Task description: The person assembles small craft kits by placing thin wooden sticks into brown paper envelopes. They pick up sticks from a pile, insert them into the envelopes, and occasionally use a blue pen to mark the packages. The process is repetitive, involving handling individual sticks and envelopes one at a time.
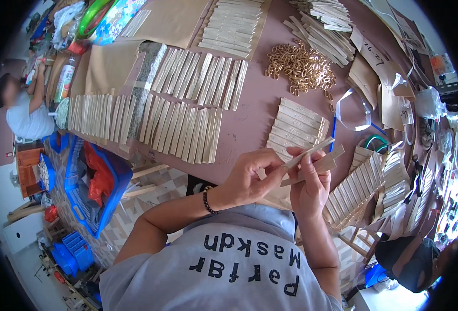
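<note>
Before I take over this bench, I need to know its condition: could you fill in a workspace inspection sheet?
Surface: reddish-brown table, with small dark marks.
Work pieces: rows of similar strips left of the hands; a pile of gold-coloured links beyond them.
Clutter: brown sheets at the far side; a spray bottle at far left.
Hands: left hand and right hand hold pale strips between their fingers.
Cables: none clearly made out.
Surroundings: blue crate on the floor, red plastic inside; another person at far left.
</note>
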`<move>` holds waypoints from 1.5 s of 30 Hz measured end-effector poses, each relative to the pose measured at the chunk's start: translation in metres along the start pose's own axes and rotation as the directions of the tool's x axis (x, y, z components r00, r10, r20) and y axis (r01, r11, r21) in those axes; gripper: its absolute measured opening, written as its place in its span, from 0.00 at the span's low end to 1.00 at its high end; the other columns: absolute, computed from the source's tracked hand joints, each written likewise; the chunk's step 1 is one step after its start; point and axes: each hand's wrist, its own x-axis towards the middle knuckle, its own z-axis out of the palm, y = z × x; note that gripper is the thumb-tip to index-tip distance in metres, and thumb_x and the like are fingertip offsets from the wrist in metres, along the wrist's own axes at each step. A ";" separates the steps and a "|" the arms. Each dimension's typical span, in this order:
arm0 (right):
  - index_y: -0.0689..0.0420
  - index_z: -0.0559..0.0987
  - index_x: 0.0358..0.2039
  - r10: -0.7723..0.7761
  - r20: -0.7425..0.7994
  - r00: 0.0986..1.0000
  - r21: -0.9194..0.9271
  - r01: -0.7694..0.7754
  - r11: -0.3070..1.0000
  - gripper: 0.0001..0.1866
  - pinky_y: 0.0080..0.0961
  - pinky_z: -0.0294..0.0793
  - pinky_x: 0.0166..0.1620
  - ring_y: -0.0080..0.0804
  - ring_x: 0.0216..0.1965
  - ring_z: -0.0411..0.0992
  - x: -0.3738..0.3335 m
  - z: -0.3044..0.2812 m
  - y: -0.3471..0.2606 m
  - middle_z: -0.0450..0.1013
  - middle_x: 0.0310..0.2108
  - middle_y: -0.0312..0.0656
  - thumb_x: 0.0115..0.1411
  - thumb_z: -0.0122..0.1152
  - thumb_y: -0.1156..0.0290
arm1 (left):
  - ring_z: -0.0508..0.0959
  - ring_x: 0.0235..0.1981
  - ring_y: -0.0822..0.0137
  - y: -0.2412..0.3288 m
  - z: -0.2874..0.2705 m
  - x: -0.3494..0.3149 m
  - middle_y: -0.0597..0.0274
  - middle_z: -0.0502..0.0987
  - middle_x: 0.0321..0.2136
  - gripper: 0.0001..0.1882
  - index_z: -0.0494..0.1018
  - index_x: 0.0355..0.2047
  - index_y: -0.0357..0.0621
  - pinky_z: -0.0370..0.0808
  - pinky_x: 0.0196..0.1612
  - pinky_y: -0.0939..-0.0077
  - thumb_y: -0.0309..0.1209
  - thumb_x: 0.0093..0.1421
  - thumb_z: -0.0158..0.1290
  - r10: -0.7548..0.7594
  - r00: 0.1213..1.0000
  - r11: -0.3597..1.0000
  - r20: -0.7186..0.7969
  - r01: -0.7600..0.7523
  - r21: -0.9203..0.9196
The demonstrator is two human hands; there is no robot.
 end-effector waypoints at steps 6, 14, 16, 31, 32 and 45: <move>0.62 0.73 0.37 0.368 0.210 0.906 -0.549 -0.202 0.811 0.04 0.22 0.74 0.35 0.25 0.29 0.74 0.023 -0.033 -0.043 0.76 0.30 0.44 0.64 0.54 0.75 | 0.73 0.45 0.57 -0.001 -0.010 -0.037 0.56 0.73 0.46 0.19 0.75 0.43 0.37 0.68 0.49 0.62 0.33 0.52 0.62 0.212 0.968 0.745 0.137 -0.251 0.619; 0.66 0.78 0.35 0.615 0.068 0.786 -0.941 -0.154 0.301 0.09 0.18 0.69 0.23 0.16 0.18 0.69 0.038 -0.022 -0.040 0.73 0.21 0.36 0.61 0.59 0.72 | 0.71 0.50 0.57 -0.017 -0.012 -0.063 0.55 0.72 0.50 0.22 0.74 0.45 0.36 0.66 0.52 0.59 0.35 0.52 0.60 0.196 0.964 0.618 0.181 -0.265 0.740; 0.66 0.78 0.34 0.607 0.076 0.791 -0.940 -0.147 0.309 0.09 0.18 0.69 0.22 0.16 0.18 0.68 0.042 -0.022 -0.037 0.73 0.21 0.36 0.61 0.59 0.72 | 0.70 0.52 0.57 -0.018 -0.011 -0.063 0.54 0.71 0.51 0.21 0.74 0.45 0.36 0.65 0.52 0.59 0.35 0.53 0.60 0.168 0.970 0.636 0.173 -0.241 0.733; 0.67 0.78 0.33 0.608 0.042 0.793 -0.943 -0.170 0.287 0.10 0.18 0.70 0.22 0.18 0.17 0.69 0.044 -0.017 -0.032 0.72 0.20 0.36 0.60 0.59 0.70 | 0.64 0.59 0.56 -0.012 -0.012 -0.057 0.49 0.64 0.61 0.19 0.73 0.43 0.38 0.61 0.55 0.60 0.35 0.53 0.57 0.098 0.972 0.606 0.213 -0.228 0.762; 0.67 0.78 0.33 0.609 0.036 0.793 -0.945 -0.172 0.280 0.10 0.18 0.70 0.22 0.18 0.17 0.69 0.044 -0.017 -0.032 0.73 0.20 0.37 0.60 0.59 0.70 | 0.64 0.59 0.55 -0.012 -0.012 -0.057 0.49 0.63 0.61 0.19 0.73 0.43 0.38 0.60 0.55 0.60 0.35 0.53 0.57 0.091 0.972 0.608 0.215 -0.225 0.761; 0.66 0.76 0.32 0.455 -0.061 0.889 -0.980 -0.141 0.144 0.11 0.26 0.72 0.27 0.26 0.19 0.71 0.029 -0.033 -0.052 0.74 0.21 0.44 0.56 0.64 0.70 | 0.64 0.56 0.53 -0.008 -0.009 -0.051 0.45 0.64 0.59 0.20 0.71 0.43 0.38 0.60 0.53 0.57 0.33 0.51 0.56 0.083 0.972 0.599 0.219 -0.224 0.769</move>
